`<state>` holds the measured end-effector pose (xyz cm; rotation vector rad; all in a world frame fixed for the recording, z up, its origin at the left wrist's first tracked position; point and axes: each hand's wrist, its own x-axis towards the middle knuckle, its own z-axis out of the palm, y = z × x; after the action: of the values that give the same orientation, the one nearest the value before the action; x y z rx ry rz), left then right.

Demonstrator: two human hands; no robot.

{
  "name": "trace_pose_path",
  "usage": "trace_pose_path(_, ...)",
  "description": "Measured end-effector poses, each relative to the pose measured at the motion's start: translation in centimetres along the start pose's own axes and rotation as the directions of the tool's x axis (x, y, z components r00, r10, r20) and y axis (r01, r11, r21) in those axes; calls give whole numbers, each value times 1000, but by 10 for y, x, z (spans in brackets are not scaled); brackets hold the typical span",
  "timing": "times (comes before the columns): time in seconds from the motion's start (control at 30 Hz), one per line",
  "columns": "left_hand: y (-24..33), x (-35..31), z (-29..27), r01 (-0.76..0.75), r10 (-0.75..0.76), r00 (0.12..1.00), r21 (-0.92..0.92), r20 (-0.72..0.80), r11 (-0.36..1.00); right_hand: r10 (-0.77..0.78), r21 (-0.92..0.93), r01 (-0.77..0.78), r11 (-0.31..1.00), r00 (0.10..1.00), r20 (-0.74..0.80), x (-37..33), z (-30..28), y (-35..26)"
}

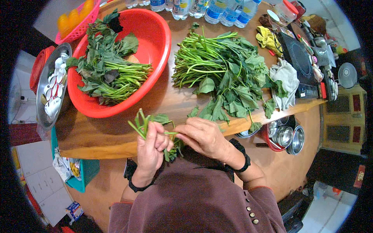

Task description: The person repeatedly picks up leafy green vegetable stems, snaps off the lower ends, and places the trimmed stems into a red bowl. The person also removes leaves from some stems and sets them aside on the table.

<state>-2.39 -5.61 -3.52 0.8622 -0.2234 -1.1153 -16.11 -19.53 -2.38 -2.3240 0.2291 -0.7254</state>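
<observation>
My left hand (150, 149) is closed round a small bunch of leafy green stems (140, 123), their cut ends sticking up past the thumb. Close beside it, my right hand (202, 136) pinches a single green stem (171, 133) that runs across from the left fist. Some leaves hang below my hands at the table's front edge. Beyond them lies a large pile of leafy greens (229, 70), stems to the left and leaves to the right. A red basin (161, 42) on the left holds more greens (112, 73).
Water bottles (217, 11) line the table's far side. At right are a white cloth (284, 83), a yellow cloth (268, 39) and a black induction cooker (297, 58). A metal tray (40, 105) stands at far left. Metal bowls (285, 136) sit below the table's right edge.
</observation>
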Motion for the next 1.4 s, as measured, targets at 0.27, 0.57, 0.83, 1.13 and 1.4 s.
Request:
trace_pose_path(0.27,13,-1,-10,-154,154,988,-8,-22,988,374,-61,-476,878,758,-534,-3,-72,52)
trace_pose_path(0.57,11,-1,-12,-74,83,995,-143,56,987,540,3,-655,755,619,-570,-5,-66,88)
trace_pose_path(0.83,13,-4,-11,-35,35,998,-9,52,999,579,464,-351,813,563,-590,-4,-66,52)
trace_pose_path(1.13,7,-8,8,-9,-22,984,173,177,985,231,90,-213,973,925,-303,-5,-9,-27)
trace_pose_path(1.4,7,-14,14,-47,20,984,149,177,988,149,88,-133,987,965,-215,-2,15,-38)
